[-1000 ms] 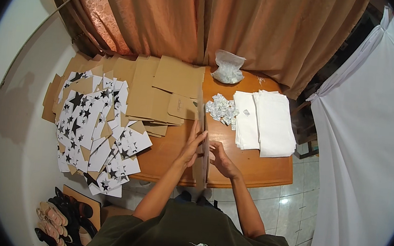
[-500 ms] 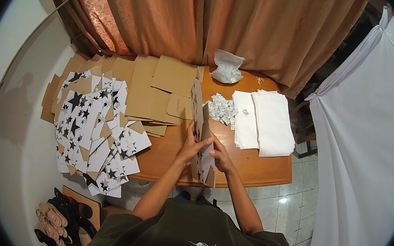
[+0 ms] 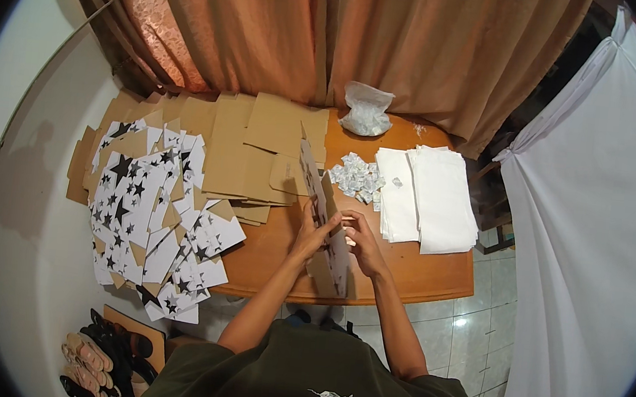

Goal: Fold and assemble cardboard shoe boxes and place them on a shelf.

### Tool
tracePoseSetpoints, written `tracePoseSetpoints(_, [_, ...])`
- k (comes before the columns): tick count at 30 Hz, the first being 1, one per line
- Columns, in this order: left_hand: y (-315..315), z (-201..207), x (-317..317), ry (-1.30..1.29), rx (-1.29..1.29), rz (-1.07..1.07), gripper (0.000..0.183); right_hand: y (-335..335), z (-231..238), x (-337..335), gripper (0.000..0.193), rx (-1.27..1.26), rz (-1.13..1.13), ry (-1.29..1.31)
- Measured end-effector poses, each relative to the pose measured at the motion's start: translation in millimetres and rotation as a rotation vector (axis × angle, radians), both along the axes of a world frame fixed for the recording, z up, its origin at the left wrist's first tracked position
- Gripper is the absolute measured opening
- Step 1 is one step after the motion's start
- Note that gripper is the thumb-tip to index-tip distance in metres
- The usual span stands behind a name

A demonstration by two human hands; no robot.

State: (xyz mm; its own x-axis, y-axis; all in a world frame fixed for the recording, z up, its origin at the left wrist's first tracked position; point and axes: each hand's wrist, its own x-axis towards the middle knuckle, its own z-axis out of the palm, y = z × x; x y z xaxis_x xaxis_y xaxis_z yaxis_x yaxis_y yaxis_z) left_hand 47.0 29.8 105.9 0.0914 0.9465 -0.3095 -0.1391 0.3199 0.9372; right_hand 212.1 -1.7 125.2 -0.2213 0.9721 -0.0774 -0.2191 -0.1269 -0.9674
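Observation:
A folded piece of star-printed cardboard (image 3: 338, 260) stands nearly on edge over the front of the wooden table, its panels spread slightly apart. My left hand (image 3: 313, 235) grips it from the left, fingers behind and thumb across the near edge. On the other side, the curled fingers of my right hand (image 3: 362, 242) press against the board; its thumb is partly hidden. To the left spreads a heap of white cardboard pieces with black stars (image 3: 129, 207). Behind them lie overlapping plain brown cardboard sheets (image 3: 234, 156).
Small white packets (image 3: 357, 178) lie in a pile beyond my right hand, beside two stacks of white sheets (image 3: 444, 203). A clear plastic bag (image 3: 366, 111) sits at the table's back, against brown curtains (image 3: 424, 48). Shoes (image 3: 92, 360) stand on the lower left.
The cardboard has turned in my hands, its top leaning left and its lower part swinging right. My right hand has shifted slightly up, its fingers more curled.

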Motion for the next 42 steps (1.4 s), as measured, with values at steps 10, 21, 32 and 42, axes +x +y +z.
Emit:
tracePoseSetpoints(10, [4, -6, 1, -0.066, -0.065, -0.114, 0.084, 19, 2, 17, 0.054, -0.004, 0.117, -0.127])
tracePoseSetpoints(21, [5, 43, -21, 0.809, 0.412, -0.104, 0.058, 16, 5, 27, 0.036, 0.168, -0.407, -0.833])
tracePoseSetpoints(32, [-9, -12, -81, 0.902, 0.373, -0.246, 0.077, 27, -44, 18, 0.042, 0.161, -0.424, -0.973])
tracePoseSetpoints(42, [-21, -29, -95, 0.759, 0.341, -0.297, 0.102, 17, -74, -4, 0.075, -0.012, -0.339, -1.087])
